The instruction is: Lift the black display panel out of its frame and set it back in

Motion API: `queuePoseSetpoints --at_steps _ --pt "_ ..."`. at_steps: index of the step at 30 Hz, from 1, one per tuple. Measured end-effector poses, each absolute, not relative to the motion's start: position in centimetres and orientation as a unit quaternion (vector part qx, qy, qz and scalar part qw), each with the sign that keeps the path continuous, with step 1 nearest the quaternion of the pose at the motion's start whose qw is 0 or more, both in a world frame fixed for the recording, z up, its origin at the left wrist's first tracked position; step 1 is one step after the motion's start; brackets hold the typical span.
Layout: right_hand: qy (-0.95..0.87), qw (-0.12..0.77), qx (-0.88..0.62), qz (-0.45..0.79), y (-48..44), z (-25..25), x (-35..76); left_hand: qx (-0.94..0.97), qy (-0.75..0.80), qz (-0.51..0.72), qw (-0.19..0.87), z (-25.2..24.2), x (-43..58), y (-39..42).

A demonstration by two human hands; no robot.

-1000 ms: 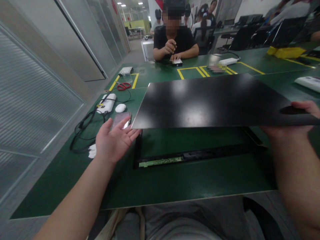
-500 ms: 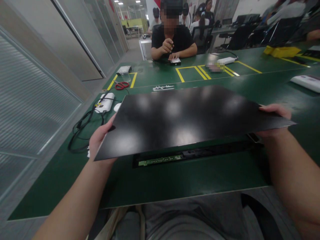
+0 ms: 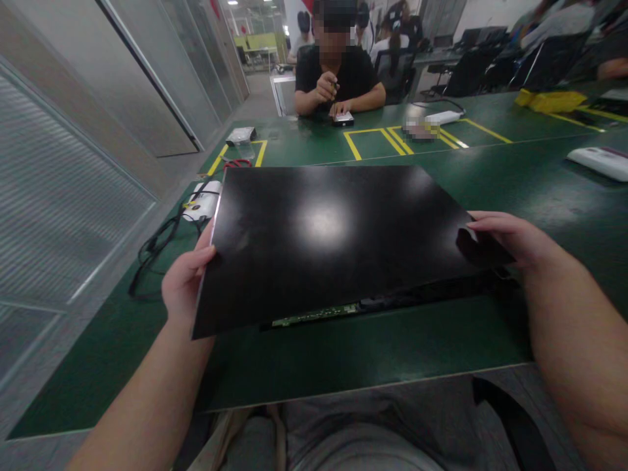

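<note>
A flat, glossy black panel (image 3: 314,248), like a display screen, is held up over the green table by both hands. My left hand (image 3: 185,281) grips its left edge, thumb on the upper face and fingers behind. At the opposite edge my right hand (image 3: 510,239) is closed the same way, its thumb resting on the surface. Underneath lies a long black part that carries a green circuit board strip (image 3: 314,316); most of it is hidden by the panel.
White devices (image 3: 201,199) with black cables lie at the left, near red-handled scissors (image 3: 238,163). Across the green table (image 3: 367,360) a person in black (image 3: 338,85) works on a small box. Another white device (image 3: 598,162) lies at the right, a yellow item (image 3: 552,99) beyond.
The panel has tilted its face more toward me and shifted left, its near left corner dropping. My right hand has moved left with it. The white strips behind are now covered.
</note>
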State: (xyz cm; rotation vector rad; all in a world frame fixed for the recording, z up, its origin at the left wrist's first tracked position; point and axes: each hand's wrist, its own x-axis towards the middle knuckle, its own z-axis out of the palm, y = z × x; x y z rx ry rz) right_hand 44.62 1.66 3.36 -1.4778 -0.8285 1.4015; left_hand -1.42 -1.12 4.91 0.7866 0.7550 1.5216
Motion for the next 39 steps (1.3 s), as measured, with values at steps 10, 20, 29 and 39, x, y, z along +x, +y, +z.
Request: queuePoseSetpoints --at_steps 10,20,29,39 --pt "-0.311 0.538 -0.625 0.472 2.6 3.1 45.4 0.398 0.323 0.621 0.593 5.1 -0.4 -2.0" --pt "-0.3 0.569 -0.647 0.408 2.5 3.7 45.0 0.386 0.365 0.624 0.574 4.3 -0.4 -1.8" --pt "-0.326 0.563 -0.656 0.383 2.2 3.5 45.4 0.369 0.357 0.632 0.581 4.8 -0.3 -2.0" --pt "-0.312 0.48 -0.71 0.409 2.3 3.7 45.4 0.368 0.401 0.603 0.583 2.8 -1.4 -0.8"
